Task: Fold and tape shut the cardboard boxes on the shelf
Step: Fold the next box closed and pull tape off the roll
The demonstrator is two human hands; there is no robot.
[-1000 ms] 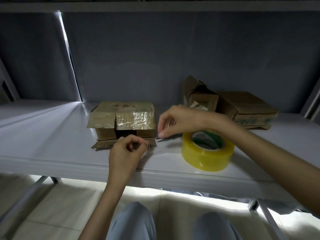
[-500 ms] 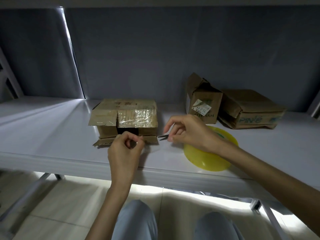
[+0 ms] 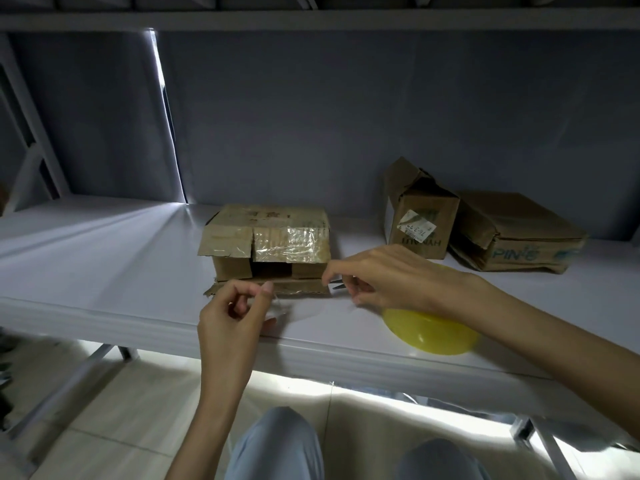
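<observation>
While both of my hands hover over the front edge of the white shelf (image 3: 104, 258), the flat cardboard box (image 3: 268, 242) lies just beyond them, between and slightly behind the two grips. My left hand (image 3: 232, 318) has its fingers curled, thumb and forefinger pinching a strip of clear tape (image 3: 278, 304) that hangs faintly below the thumb; the far end of the strip is hard to trace. My right hand (image 3: 388, 282) is also curled, its fingertips pinching something small and dark right beside the box's front right corner, which I cannot identify with confidence. That box rests with its long axis running left to right, its open front facing me: the top flap, partly covered in shiny old tape, juts forward, a dark gap shows beneath it, and the bottom flap lies flat on the shelf toward my hands. Under my right wrist sits the yellow tape roll (image 3: 433, 332), lying flat and mostly hidden by the forearm. Farther back on the right, a small upright box (image 3: 420, 216) with a white label stands tilted, touching or just beside a low box printed with blue lettering (image 3: 516, 237), whose left flap hangs loose. My knees show below the shelf.
</observation>
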